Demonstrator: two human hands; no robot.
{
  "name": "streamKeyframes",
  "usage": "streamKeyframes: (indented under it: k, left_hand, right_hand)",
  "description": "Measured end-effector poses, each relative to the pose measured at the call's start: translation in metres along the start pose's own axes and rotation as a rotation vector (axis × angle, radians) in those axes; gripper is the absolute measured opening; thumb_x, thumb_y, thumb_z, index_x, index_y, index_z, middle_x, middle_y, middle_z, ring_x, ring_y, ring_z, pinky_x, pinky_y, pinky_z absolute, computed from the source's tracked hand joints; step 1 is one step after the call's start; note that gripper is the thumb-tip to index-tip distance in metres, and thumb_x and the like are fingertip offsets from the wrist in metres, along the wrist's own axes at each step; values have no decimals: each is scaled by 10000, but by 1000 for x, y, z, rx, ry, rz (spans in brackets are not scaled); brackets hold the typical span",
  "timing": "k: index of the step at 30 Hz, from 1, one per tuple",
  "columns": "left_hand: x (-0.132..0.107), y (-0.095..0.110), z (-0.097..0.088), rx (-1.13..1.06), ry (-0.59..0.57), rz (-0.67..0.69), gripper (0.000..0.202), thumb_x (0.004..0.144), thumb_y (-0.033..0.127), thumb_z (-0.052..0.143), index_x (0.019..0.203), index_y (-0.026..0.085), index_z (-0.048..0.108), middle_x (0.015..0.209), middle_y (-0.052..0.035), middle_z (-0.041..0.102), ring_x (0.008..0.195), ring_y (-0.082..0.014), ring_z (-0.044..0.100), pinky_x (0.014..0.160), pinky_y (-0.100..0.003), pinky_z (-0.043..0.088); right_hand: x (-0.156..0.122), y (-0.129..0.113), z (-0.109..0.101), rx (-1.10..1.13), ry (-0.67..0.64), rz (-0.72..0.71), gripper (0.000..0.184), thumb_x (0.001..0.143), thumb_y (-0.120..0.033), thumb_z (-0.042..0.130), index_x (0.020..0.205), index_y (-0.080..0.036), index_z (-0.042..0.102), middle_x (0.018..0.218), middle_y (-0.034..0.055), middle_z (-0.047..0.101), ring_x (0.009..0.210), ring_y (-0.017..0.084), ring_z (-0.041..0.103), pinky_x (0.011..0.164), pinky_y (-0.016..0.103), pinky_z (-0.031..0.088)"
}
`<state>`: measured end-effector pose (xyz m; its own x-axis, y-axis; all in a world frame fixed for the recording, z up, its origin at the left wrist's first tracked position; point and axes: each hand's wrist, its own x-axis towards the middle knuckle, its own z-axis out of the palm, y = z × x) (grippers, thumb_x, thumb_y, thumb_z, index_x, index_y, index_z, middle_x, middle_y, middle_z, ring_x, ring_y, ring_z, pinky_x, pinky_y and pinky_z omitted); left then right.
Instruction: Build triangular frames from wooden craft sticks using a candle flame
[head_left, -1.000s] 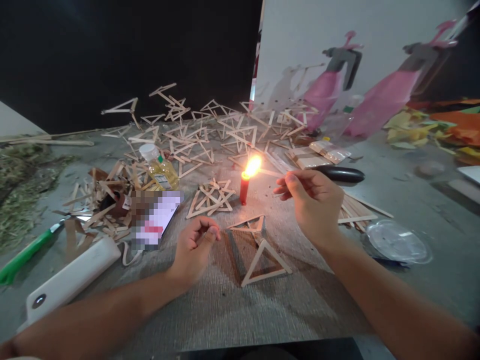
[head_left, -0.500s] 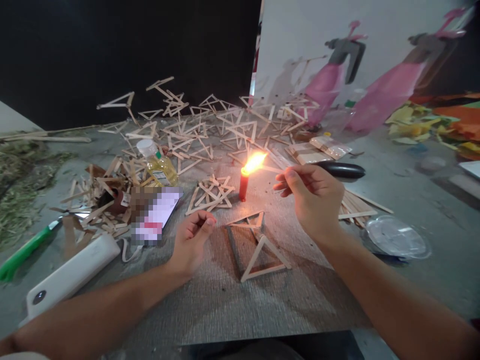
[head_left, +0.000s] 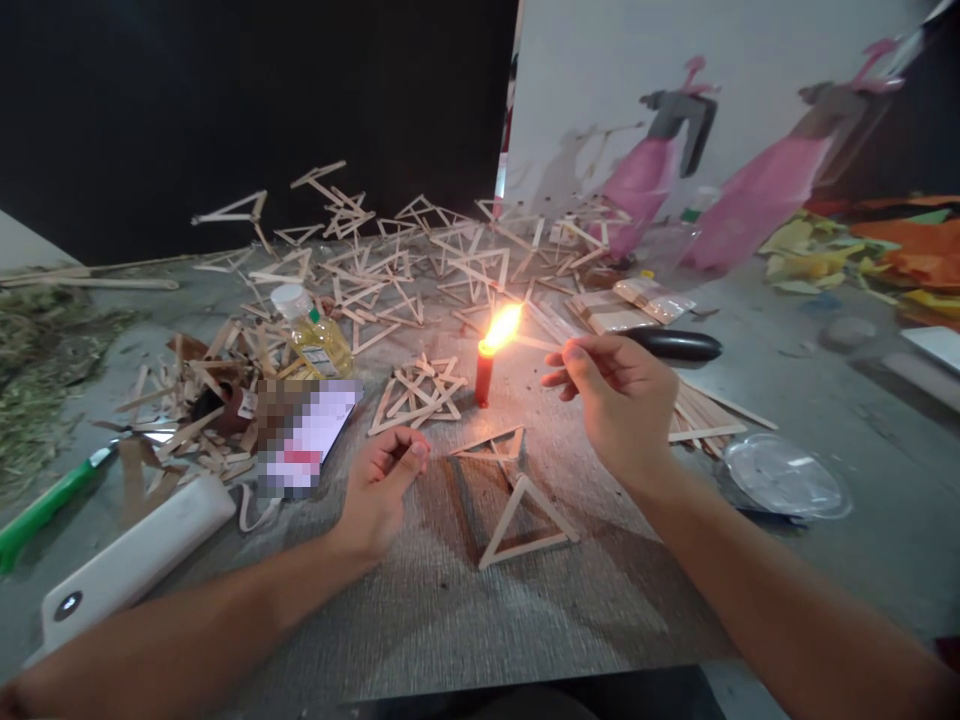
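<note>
A lit red candle (head_left: 484, 375) stands upright on the grey board (head_left: 420, 640), its flame leaning right. My right hand (head_left: 626, 400), on the right of the candle, pinches a thin pale stick (head_left: 537, 344) whose far end reaches the flame. My left hand (head_left: 386, 485) is closed, thumb against the fingers, low over the board; whatever it may hold is too small to make out. Between the hands lies an open frame of flat wooden sticks with a triangle (head_left: 529, 550) at its near end. A flat cluster of joined sticks (head_left: 420, 390) rests left of the candle.
Many stick triangles (head_left: 390, 265) spread behind. To the left are a yellow bottle (head_left: 324, 340), phone (head_left: 311, 440), white power bank (head_left: 139, 560) and green-handled tool (head_left: 56, 510). Loose sticks (head_left: 705, 410), a clear plastic lid (head_left: 784, 475) and pink spray bottles (head_left: 772, 190) are on the right.
The whole view has shifted slightly. Both hands keep nearly the same places and grips, and the pale stick stays at the candle flame.
</note>
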<state>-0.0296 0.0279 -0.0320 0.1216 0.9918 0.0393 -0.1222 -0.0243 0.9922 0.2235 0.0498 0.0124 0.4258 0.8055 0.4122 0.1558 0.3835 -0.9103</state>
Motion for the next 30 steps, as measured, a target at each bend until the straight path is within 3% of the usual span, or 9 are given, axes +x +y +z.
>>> streamKeyframes:
  k: [19, 24, 30]
  left_hand:
    - [-3, 6, 2, 111, -30, 23, 393, 853, 533, 763, 740, 183, 624, 669, 13, 530, 623, -126, 452, 603, -246, 378]
    - [-11, 7, 4, 150, -151, 94, 470, 870, 628, 723, 748, 188, 617, 649, 10, 527, 593, -128, 437, 556, -243, 354]
    - [-16, 8, 6, 173, -243, 118, 495, 884, 644, 701, 737, 180, 607, 676, -4, 541, 641, -142, 464, 611, -257, 387]
  right_hand:
    - [0, -3, -1, -25, 34, -28, 124, 912, -327, 709, 894, -204, 710, 796, 13, 776, 558, 117, 707, 490, 256, 520]
    - [1, 0, -2, 55, 23, -11, 157, 925, -369, 714, 880, -218, 708, 748, -7, 751, 518, 100, 664, 490, 262, 520]
    - [3, 5, 0, 71, 35, 29, 203, 890, -407, 741, 879, -210, 693, 771, 10, 769, 535, 123, 692, 466, 265, 486]
